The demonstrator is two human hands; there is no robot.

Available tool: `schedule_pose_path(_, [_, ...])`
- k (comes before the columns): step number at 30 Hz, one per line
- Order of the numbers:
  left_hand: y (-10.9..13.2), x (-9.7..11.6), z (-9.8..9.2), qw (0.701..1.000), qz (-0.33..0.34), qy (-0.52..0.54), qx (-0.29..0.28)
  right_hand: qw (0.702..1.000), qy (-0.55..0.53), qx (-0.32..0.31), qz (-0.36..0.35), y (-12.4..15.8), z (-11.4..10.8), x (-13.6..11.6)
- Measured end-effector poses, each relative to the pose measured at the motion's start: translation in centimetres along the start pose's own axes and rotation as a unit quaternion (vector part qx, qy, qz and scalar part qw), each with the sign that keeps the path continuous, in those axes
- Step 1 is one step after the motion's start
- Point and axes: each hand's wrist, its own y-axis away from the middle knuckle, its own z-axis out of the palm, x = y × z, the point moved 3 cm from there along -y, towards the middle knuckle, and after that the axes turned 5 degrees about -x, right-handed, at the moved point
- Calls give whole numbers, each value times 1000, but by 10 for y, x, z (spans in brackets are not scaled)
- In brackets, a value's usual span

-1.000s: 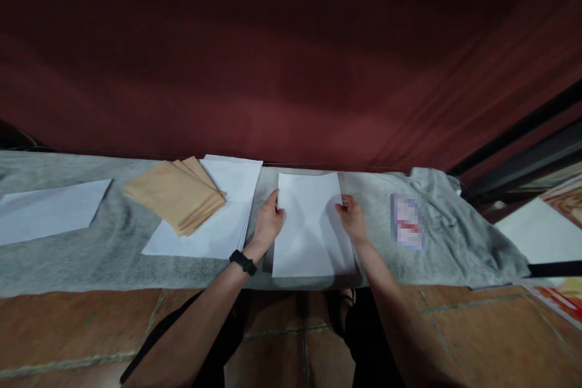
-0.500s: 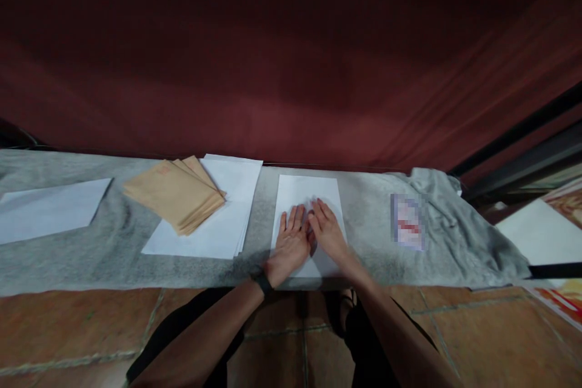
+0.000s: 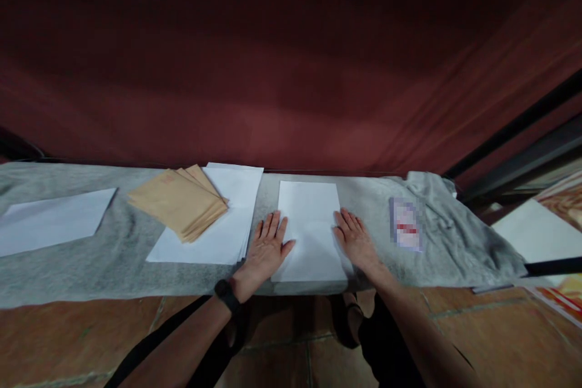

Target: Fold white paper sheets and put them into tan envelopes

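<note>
Left hand [image 3: 268,248], right hand [image 3: 356,239]: fingers spread flat, gripping nothing, pressing sheet [image 3: 311,224] edges. Risk: uneven pressure may crease sheet or bunch grey cloth [image 3: 113,260].

envelopes [image 3: 179,202] on stack [image 3: 213,227], left of sheet [image 3: 310,227]

**Paper on felt**

The sheet [image 3: 309,227] is smooth, matt white paper on a fuzzy grey cloth [image 3: 113,267]. Left of the sheet, the envelopes [image 3: 179,205] are matt brown paper. Behind it hangs dull red curtain [image 3: 291,91] fabric.
</note>
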Motion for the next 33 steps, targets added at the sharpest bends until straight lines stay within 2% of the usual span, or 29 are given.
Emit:
schedule_pose_path(3, [16,1,-7,990,101,29,-89,997,-43,-32,-56,6,-7,13])
schedule_pose_path(5, [25,4,-14,979,143,43,-136,993,-73,-44,-78,10,-13,20])
schedule_pose_path(9, [36,9,-26,970,173,56,-163,987,-113,-80,-80,18,-22,24])
schedule_pose_path(12, [41,12,-29,964,191,50,-178,979,-137,-127,-79,22,-28,23])
schedule_pose_path(15, [46,14,-27,965,192,36,-175,970,-163,-158,-84,25,-33,23])
schedule_pose_path(23, [51,18,-22,968,216,20,-129,962,-184,-183,-86,29,-36,22])
schedule_pose_path(25, [53,23,-22,967,218,10,-133,960,-189,-187,-88,30,-36,24])
schedule_pose_path(29, [57,36,-18,971,177,-27,-157,960,-180,-195,-91,29,-35,24])
schedule_pose_path(33, [52,39,-16,983,139,-26,-120,961,-169,-195,-95,28,-37,23])
